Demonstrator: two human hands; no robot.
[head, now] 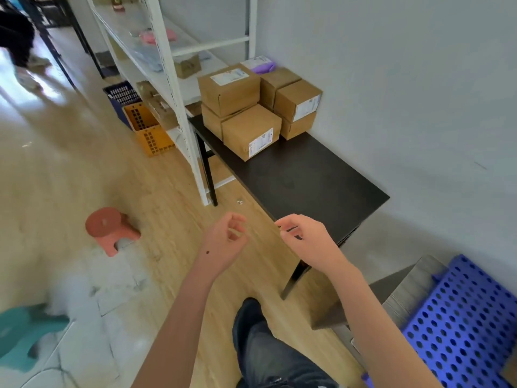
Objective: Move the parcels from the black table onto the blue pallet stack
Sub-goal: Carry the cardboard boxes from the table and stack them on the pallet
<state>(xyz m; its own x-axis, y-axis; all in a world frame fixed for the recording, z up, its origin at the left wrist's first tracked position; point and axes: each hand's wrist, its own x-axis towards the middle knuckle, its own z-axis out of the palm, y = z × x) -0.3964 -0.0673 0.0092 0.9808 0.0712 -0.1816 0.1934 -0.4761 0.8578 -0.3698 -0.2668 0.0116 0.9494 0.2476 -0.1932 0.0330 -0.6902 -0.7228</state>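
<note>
Parcels stacked at far end of black worktop, well ahead of both grips; left grip and right grip loosely curled, holding nothing; blue pallet stack right of right grip, no parcel clearly on visible part; probably whole pile left to move

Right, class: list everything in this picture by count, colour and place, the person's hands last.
cardboard parcels: at least six, brown, stacked at the table's far end
mailer bag: one, purple, behind the parcels
table: one, black, along the wall
pallet stack: one, blue, bottom right
shelving rack: one, white, beyond the table
orange crate: one, orange, floor by the rack
blue crate: one, dark blue, behind the orange crate
red stool: one, red, floor at left
teal stool: one, teal, bottom left
left hand: one, empty, fingers loosely curled
right hand: one, empty, by the table's edge
</note>
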